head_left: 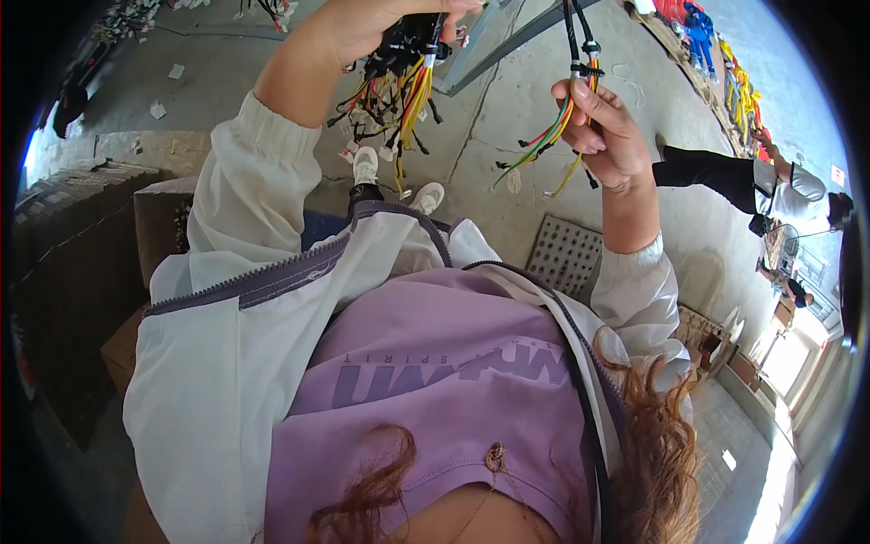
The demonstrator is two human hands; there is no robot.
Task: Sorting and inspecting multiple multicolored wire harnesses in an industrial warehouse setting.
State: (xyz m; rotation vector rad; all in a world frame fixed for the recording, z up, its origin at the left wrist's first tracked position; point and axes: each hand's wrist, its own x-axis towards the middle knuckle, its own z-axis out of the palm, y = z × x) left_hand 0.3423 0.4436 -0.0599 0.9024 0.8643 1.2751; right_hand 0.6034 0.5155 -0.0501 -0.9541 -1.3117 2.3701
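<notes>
At the top edge, my left hand (pixel 362 25) is closed round a black-sleeved wire harness (pixel 424 77); the picture's edge cuts off part of the hand. Yellow, red and black wire ends fan out below it, some tipped with small black connectors. To the right, my right hand (pixel 605 131) pinches the loose wires of a second wire harness (pixel 571 104) between thumb and fingers. Green, red and yellow strands hang beside those fingers. Black cables run up from them out of view, with dark ties round them.
A grey metal bar (pixel 512 47) slants behind the harnesses. On the floor lies a perforated plate (pixel 564 254). Coloured cable bundles (pixel 743 91) line the right side, where another person (pixel 788 190) stands. Stacked dark sheets (pixel 72 236) and a box (pixel 163 227) are at left.
</notes>
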